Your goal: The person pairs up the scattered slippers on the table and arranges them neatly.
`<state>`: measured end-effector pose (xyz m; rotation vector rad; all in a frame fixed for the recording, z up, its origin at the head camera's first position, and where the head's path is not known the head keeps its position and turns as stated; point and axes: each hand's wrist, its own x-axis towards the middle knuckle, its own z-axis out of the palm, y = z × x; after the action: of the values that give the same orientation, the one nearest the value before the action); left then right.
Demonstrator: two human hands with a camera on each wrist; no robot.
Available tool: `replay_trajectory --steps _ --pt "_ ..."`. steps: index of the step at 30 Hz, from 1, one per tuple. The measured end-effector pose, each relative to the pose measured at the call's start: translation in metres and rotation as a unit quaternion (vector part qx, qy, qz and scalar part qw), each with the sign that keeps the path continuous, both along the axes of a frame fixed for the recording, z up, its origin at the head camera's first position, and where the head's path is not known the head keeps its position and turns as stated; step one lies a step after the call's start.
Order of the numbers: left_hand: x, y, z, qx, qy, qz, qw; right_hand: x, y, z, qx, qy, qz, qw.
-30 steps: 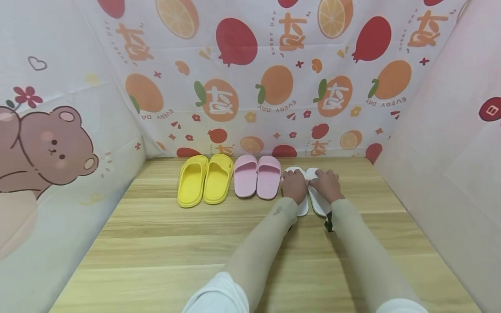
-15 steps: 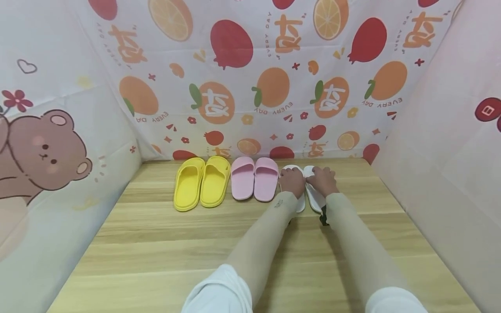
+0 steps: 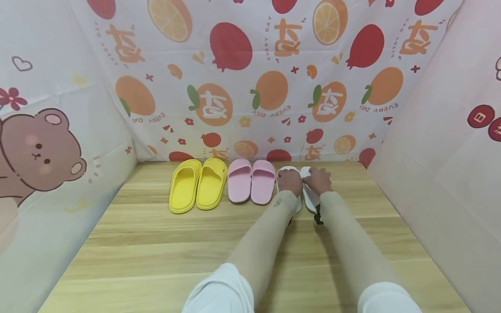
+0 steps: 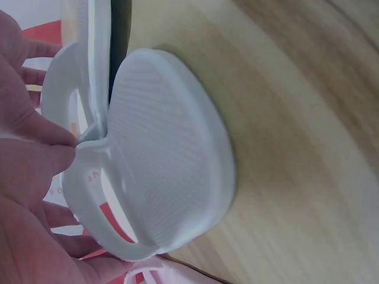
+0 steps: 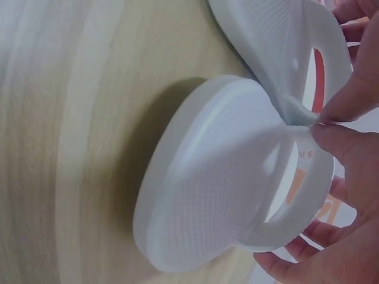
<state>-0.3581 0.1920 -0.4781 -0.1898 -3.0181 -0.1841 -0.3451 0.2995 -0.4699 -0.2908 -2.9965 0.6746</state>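
Note:
In the head view, a pair of white slippers stands at the right end of the row. My left hand [image 3: 290, 182] grips the left white slipper [image 4: 166, 136] across its strap, thumb at the inner side and fingers round the outer side. The right white slipper [image 5: 207, 171] is held the same way by my right hand [image 3: 318, 180]. Both wrist views show the thumbs meeting where the two straps come together. From above, the hands cover much of both slippers. The soles sit close over the wooden surface, with a shadow beside the right one.
Left of the white pair stand pink slippers [image 3: 252, 181], then yellow slippers [image 3: 197, 184], toes to the back. A fruit-print cloth [image 3: 242, 87] hangs behind the wooden surface [image 3: 188, 252]. Printed cloth walls rise at left [image 3: 58, 217] and right [image 3: 430, 130].
The whole head view has shifted slightly, with the slippers and wall prints moving a little left. Both hands keep their hold on the white slippers, with little visible change.

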Motion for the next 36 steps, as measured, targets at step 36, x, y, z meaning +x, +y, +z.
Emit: replay_trajectory --steps 36 --pt "0.008 -0.021 0.011 0.044 -0.05 -0.031 0.9973 0.004 0.0 0.008 0.041 -0.031 0.059 0.997"
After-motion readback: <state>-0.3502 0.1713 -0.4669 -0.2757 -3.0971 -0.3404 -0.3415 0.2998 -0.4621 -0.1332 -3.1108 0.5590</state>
